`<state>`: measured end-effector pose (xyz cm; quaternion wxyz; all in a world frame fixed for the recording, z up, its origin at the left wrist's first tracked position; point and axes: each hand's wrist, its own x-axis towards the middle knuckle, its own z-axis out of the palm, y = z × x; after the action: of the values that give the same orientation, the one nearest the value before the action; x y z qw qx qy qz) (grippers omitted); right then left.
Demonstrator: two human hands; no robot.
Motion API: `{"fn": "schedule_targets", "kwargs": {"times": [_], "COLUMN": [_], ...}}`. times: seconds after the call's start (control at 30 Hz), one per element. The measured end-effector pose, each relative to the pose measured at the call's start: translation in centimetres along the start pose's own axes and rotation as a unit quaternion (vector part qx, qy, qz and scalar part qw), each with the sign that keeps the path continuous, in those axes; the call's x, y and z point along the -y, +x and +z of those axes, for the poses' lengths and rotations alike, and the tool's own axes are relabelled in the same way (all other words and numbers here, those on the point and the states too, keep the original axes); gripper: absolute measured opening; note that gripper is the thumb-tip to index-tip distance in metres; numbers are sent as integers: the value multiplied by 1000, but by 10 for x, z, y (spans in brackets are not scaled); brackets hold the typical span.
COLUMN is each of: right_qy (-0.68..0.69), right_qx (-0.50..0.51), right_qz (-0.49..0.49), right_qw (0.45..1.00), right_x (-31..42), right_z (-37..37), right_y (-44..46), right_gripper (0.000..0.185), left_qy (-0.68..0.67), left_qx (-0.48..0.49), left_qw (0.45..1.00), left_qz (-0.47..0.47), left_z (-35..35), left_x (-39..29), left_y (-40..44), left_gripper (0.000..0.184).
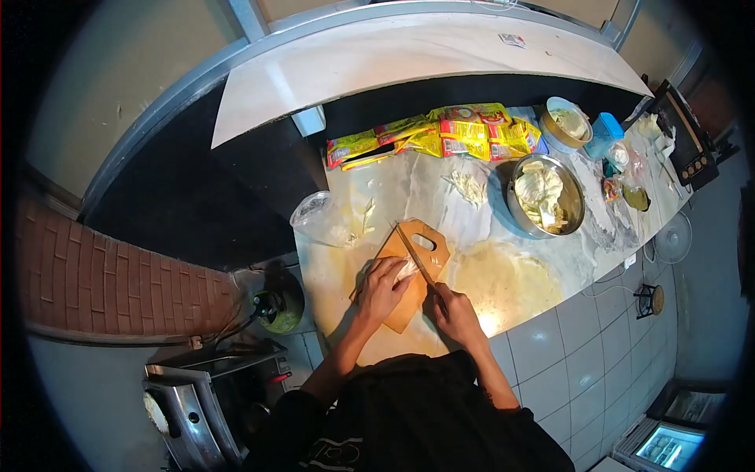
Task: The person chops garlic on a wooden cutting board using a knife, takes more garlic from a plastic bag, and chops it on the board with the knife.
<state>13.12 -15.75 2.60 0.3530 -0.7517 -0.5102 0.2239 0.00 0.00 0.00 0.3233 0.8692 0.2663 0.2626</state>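
Observation:
My right hand (458,316) is wrapped round the handle of a knife (413,250), whose blade lies across the wooden cutting board (403,312). Fingers bent, my left hand (382,288) presses a pale piece of cabbage (407,268) against the board, just left of the blade. Most of that piece is hidden under my fingers. To the right of the board, a steel bowl (580,206) holds cut cabbage (540,191). Shredded cabbage (467,187) lies on the marble table (503,271) behind the board, and a few more shreds (367,217) are at its left.
A clear plastic container (318,218) stands at the table's left edge. Yellow packets (464,130) line the back. Farther right are a tub (565,124), a blue container (603,135) and small bags. A gas cylinder (281,307) and a steel appliance (193,413) stand at the lower left.

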Motion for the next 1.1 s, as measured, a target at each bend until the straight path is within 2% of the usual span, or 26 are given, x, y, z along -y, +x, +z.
{"fn": "schedule_targets", "kwargs": {"times": [0.07,0.3,0.37,0.5,0.57,0.77,0.83,1.1], "right_qy": [11,9,5,12,3,-3,-2,-22], "right_qx": [-3,-14,30,25,14,10,17,24], "right_qz": [20,1,18,30,11,10,11,14], "right_qw": [1000,1000,999,999,1000,1000,1000,999], "right_x": [4,2,7,5,4,3,4,4], "right_z": [-1,-1,-5,1,1,2,2,0], "right_y": [0,0,2,3,4,5,4,6], "right_gripper": [26,28,33,30,28,26,24,20], "left_qy": [2,-34,-32,-55,-24,-53,-57,-105], "left_qx": [-8,-40,-42,-16,-34,-33,-32,-16], "left_qw": [1000,998,998,996,998,996,997,992], "left_qz": [2,17,-32,-69,-45,-63,-42,-69], "left_z": [1,-5,-12,-9,-8,-10,-10,-8], "left_x": [1,-4,-9,-1,-3,-5,-2,7], "left_y": [-1,-5,-9,-18,-17,-13,-14,-10], "left_gripper": [35,38,41,44,41,40,37,27]}}
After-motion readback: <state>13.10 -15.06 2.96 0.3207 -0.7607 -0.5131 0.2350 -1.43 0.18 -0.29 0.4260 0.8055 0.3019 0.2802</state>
